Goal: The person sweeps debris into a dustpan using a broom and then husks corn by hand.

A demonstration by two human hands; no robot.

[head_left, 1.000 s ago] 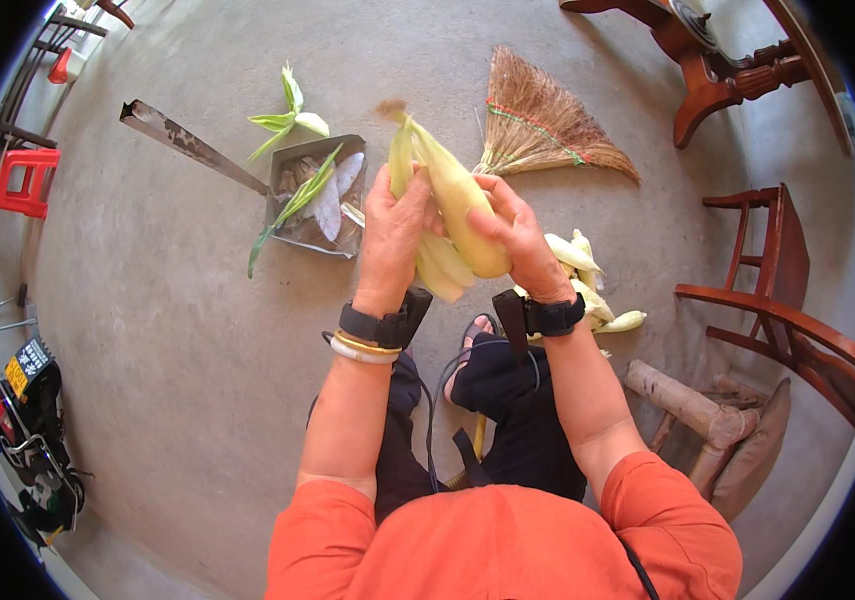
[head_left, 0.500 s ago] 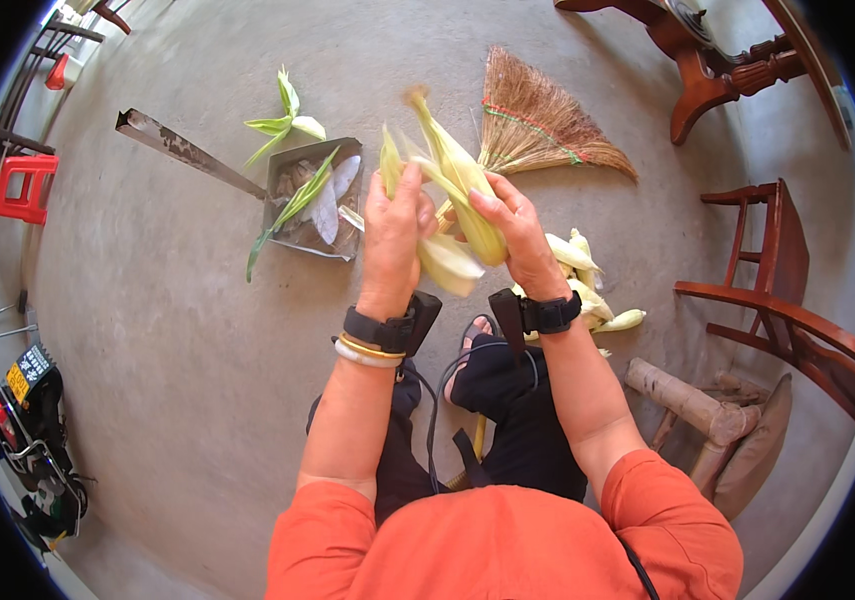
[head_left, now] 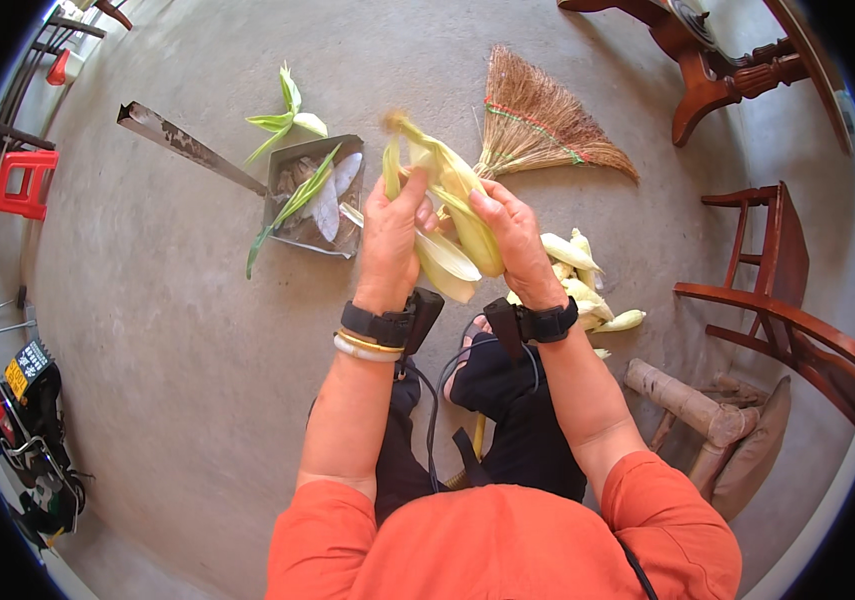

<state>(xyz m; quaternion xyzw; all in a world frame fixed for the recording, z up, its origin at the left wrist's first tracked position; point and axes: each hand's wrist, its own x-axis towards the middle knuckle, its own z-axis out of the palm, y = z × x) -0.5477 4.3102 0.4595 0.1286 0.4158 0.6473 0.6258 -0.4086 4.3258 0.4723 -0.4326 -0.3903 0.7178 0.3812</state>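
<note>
An ear of corn [head_left: 462, 195] in pale yellow-green husk hangs in the air between my hands, its brown silk end tipped up and left. My right hand [head_left: 515, 235] is wrapped round its right side. On the left, my left hand [head_left: 394, 225] is closed on loose husk leaves [head_left: 444, 262], which spread away from the ear above and below the fingers. The kernels do not show. Beyond my right wrist, a pile of pale ears of corn [head_left: 587, 285] lies on the floor, partly hidden by my hand and wrist.
A metal dustpan [head_left: 315, 243] with husk leaves in it stands ahead on the left, its long handle [head_left: 187, 150] slanting away. More green husks [head_left: 287, 120] lie behind it. A broom [head_left: 547, 110] is ahead. Wooden chair [head_left: 777, 250] and log stool [head_left: 692, 400] stand at right.
The ear's silk end has tipped a little left and lower. The husk leaves in my left hand have spread farther from the ear.
</note>
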